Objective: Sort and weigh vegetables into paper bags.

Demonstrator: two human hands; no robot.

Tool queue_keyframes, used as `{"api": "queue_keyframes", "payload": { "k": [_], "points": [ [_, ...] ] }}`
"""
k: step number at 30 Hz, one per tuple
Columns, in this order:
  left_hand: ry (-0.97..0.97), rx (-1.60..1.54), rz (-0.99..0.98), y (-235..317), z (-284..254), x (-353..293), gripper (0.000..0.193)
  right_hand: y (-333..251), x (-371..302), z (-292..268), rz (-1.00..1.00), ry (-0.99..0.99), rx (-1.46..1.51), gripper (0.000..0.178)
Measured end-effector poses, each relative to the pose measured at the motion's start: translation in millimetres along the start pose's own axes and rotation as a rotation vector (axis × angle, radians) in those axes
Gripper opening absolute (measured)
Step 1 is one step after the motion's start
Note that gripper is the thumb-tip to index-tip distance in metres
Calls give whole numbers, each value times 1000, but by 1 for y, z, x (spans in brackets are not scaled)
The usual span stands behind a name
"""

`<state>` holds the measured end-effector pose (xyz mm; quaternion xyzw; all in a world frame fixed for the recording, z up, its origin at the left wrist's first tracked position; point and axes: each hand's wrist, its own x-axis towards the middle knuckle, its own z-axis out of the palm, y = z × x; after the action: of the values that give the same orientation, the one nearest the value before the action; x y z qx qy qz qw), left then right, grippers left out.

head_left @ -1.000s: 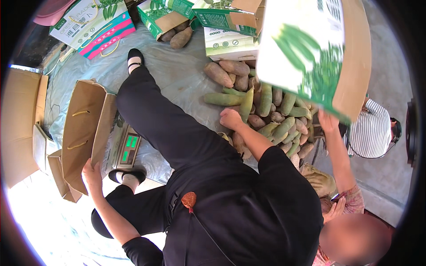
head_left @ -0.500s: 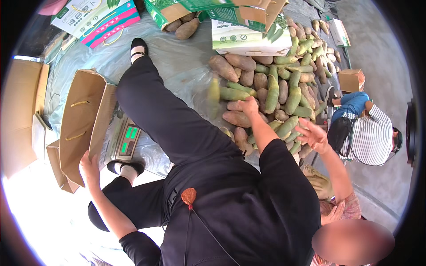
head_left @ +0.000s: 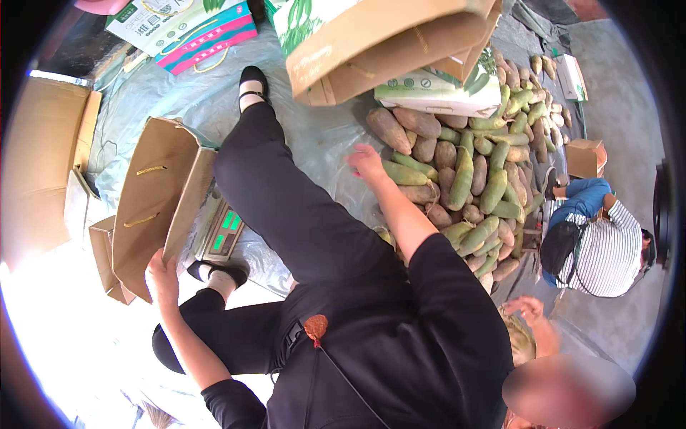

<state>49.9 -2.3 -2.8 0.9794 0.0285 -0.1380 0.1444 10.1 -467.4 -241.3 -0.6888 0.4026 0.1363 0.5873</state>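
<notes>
My left hand (head_left: 163,280) grips the lower rim of a brown open-topped carton box (head_left: 146,207) with yellow cord handles. The box leans beside a scale (head_left: 223,232) with a lit green display. Held out over the plastic sheet, my right hand (head_left: 366,163) is open, fingers apart, with nothing visible in it. Just right of it lies a heap of long green radishes (head_left: 463,179) and brown, soil-dusted roots (head_left: 389,130). Above the heap, a large open carton (head_left: 386,53) is tilted, its inside showing; what supports it is out of view.
Colourful flat cartons (head_left: 204,43) lie at the upper left, and a white-green carton (head_left: 443,93) sits against the heap. A co-worker's hand (head_left: 527,309) is raised at the lower right. Another person in a striped shirt (head_left: 600,250) crouches beyond the heap near a small brown box (head_left: 586,157).
My right hand has moved left, off the radishes. A blurred yellow-green thing near it is gone from sight. The large carton has come forward at the top. The co-worker's hand has drawn back from the heap.
</notes>
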Motion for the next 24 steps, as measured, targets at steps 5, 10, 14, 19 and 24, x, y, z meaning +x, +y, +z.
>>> {"api": "queue_keyframes", "payload": {
  "k": [5,10,14,19,24],
  "points": [
    [28,17,-4,1,1,2,26,-81,-24,-6,-37,-130,584,57],
    [17,22,5,4,0,-1,25,-87,-36,-12,-159,-233,337,62],
    [27,27,41,1,2,3,25,-89,-41,-15,-231,-307,130,66],
    [35,17,25,0,1,0,26,-92,-69,-20,-317,-399,-74,69],
    [34,28,-26,3,-1,1,27,-134,-113,-23,-494,-452,367,71]
  ]
}}
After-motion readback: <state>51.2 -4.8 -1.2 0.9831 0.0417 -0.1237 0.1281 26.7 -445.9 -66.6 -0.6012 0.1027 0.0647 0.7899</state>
